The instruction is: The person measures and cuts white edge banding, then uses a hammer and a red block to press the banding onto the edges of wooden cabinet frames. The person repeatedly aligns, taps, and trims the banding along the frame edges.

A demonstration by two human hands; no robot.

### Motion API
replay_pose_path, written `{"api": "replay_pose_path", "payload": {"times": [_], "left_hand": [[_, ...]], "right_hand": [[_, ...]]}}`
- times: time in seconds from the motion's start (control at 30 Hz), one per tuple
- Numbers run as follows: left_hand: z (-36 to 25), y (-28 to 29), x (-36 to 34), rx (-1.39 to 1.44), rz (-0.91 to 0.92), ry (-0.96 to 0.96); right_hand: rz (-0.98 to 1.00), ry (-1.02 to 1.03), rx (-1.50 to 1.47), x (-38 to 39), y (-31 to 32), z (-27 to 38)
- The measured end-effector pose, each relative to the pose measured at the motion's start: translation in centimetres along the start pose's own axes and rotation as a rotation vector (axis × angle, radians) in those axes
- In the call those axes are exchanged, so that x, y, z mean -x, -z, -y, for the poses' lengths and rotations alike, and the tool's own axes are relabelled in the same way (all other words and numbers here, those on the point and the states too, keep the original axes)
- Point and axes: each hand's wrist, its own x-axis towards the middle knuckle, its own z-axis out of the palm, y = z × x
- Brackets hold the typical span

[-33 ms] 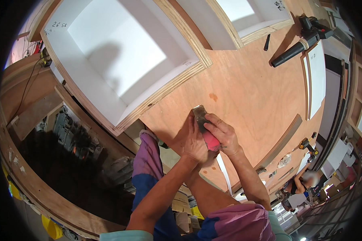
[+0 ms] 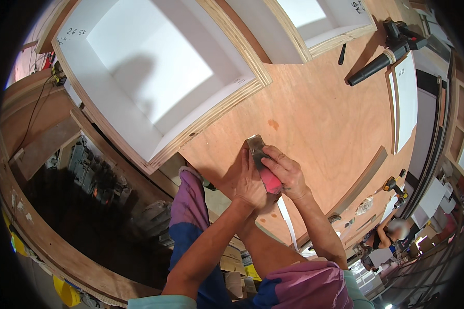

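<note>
Between my two hands is a small hand tool [image 2: 256,149], with a dark grey metal front end and a pinkish-red rear. My left hand [image 2: 249,186] wraps its left side, fingers pointing forward along the metal. From the right, my right hand [image 2: 287,172] grips it with bent fingers over the top. The tool is over the near left part of a plywood worktop [image 2: 314,113]; its underside is hidden, so I cannot tell whether it touches the wood. Just beyond stands a white-lined plywood box [image 2: 201,135].
A second white-lined box [image 2: 340,44] stands at the back. To the right are a black-nozzled blower [image 2: 371,69], white panels [image 2: 406,103], a curved-looking strip [image 2: 363,180] and a yellow-black cordless drill [image 2: 392,184]. Another person [image 2: 384,238] is at far right. A dark opening holds tools [image 2: 90,165] at left.
</note>
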Motion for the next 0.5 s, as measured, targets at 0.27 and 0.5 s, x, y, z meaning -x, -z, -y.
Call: {"api": "replay_pose_path", "payload": {"times": [0.27, 0.5], "left_hand": [[0.3, -0.6, 0.3, 0.009, -0.009, 0.003], [0.0, -0.3, 0.1, 0.035, -0.083, -0.016]], "right_hand": [[-0.004, 0.066, -0.011, 0.7, -0.4, -0.6], [0.014, 0.072, 0.046, 0.6, -0.2, -0.9]]}}
